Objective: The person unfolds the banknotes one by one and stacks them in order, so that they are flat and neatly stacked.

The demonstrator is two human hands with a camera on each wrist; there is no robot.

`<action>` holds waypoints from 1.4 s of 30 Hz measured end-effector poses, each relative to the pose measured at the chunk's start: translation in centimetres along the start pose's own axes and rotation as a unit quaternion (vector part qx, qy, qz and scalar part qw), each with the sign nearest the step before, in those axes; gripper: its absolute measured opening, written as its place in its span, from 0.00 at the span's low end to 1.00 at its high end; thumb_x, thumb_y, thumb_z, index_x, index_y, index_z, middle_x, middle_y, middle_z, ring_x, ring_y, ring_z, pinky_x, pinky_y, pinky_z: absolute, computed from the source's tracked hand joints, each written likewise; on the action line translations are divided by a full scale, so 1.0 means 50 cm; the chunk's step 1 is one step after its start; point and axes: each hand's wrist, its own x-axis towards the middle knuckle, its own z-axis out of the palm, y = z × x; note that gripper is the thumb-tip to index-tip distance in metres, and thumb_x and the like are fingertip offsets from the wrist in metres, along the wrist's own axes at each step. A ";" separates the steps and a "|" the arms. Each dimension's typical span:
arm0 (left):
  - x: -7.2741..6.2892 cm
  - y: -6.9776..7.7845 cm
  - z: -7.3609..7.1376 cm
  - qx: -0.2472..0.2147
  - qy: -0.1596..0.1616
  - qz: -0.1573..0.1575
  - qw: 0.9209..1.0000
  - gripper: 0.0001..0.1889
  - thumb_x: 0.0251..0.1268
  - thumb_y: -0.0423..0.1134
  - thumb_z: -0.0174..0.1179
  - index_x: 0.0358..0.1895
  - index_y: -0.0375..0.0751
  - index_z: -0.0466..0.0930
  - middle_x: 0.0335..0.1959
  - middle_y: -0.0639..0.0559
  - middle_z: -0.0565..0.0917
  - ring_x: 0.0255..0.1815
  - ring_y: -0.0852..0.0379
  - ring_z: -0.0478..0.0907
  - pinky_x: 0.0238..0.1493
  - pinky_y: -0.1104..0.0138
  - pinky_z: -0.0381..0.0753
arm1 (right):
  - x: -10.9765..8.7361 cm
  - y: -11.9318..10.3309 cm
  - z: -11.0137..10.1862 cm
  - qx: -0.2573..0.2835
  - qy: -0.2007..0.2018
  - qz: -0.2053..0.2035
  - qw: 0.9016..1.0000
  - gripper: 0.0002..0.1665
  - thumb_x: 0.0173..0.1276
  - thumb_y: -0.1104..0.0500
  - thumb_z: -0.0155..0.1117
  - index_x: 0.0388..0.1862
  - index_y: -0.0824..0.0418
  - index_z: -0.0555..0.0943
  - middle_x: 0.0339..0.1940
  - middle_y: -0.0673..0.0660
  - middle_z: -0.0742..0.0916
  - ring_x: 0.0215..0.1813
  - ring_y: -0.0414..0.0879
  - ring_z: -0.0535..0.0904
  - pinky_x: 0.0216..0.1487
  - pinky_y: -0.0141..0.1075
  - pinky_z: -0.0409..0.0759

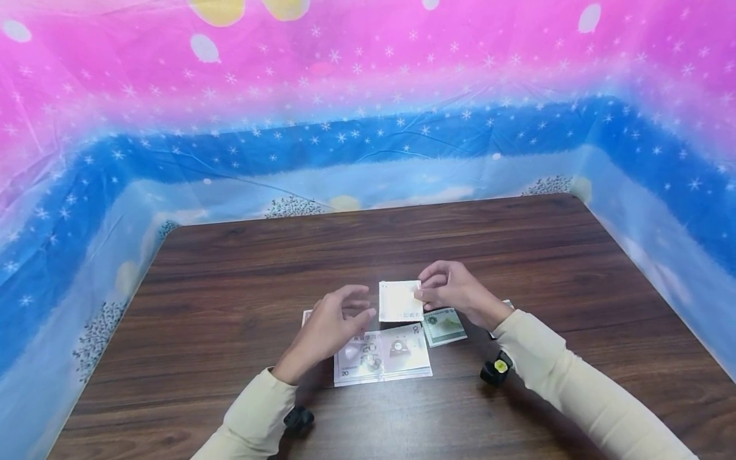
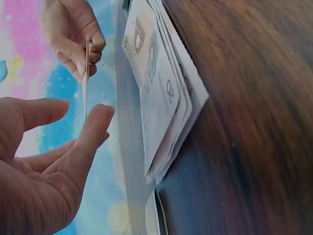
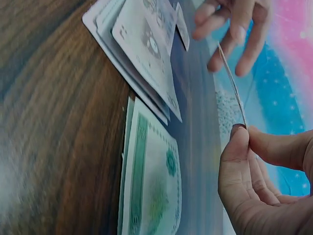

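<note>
My right hand (image 1: pixel 457 291) pinches a pale, squarish banknote (image 1: pixel 398 301) by its right edge, between thumb and fingers. The note is held above the table, its face washed out by glare; edge-on, it shows as a thin banknote (image 3: pixel 234 88) in the right wrist view. Close to its other edge is my left hand (image 1: pixel 333 322), thumb and fingers apart and loosely bent, gripping nothing. Below lies a pile of pinkish 20 banknotes (image 1: pixel 382 358), several layers deep. Green banknotes (image 1: pixel 445 327) lie right of this pile, partly under my right hand.
The brown wood-grain table (image 1: pixel 230 275) has a pink and blue snowflake cloth (image 1: pixel 356 128) hanging around it. Another paper edge (image 1: pixel 306 316) shows behind my left hand. A dark wrist device (image 1: pixel 496 370) sits at the right cuff, another wrist device (image 1: pixel 299 418) at the left.
</note>
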 end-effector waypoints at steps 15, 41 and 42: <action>0.021 -0.002 0.022 -0.061 -0.053 -0.043 0.996 0.16 0.69 0.33 0.64 0.56 0.30 0.81 0.39 0.39 0.88 0.24 0.49 0.86 0.28 0.60 0.88 | -0.005 -0.005 0.038 -0.008 -0.084 0.009 0.996 0.14 0.66 0.71 0.67 0.50 0.72 0.81 0.35 0.59 0.89 0.36 0.47 0.85 0.41 0.41 0.87; 0.029 -0.002 0.024 -0.232 0.035 -0.087 0.968 0.10 0.70 0.28 0.61 0.50 0.27 0.76 0.37 0.41 0.84 0.34 0.55 0.84 0.37 0.58 0.89 | -0.013 0.017 0.054 0.072 -0.120 0.070 0.988 0.24 0.63 0.66 0.72 0.56 0.74 0.75 0.36 0.63 0.88 0.35 0.49 0.86 0.41 0.39 0.87; 0.029 -0.003 0.024 -0.234 0.037 -0.089 0.967 0.10 0.70 0.28 0.61 0.50 0.28 0.76 0.37 0.41 0.84 0.35 0.55 0.84 0.37 0.59 0.89 | -0.013 0.017 0.055 0.082 -0.121 0.071 0.987 0.22 0.64 0.66 0.71 0.53 0.73 0.76 0.36 0.62 0.88 0.36 0.49 0.86 0.41 0.39 0.87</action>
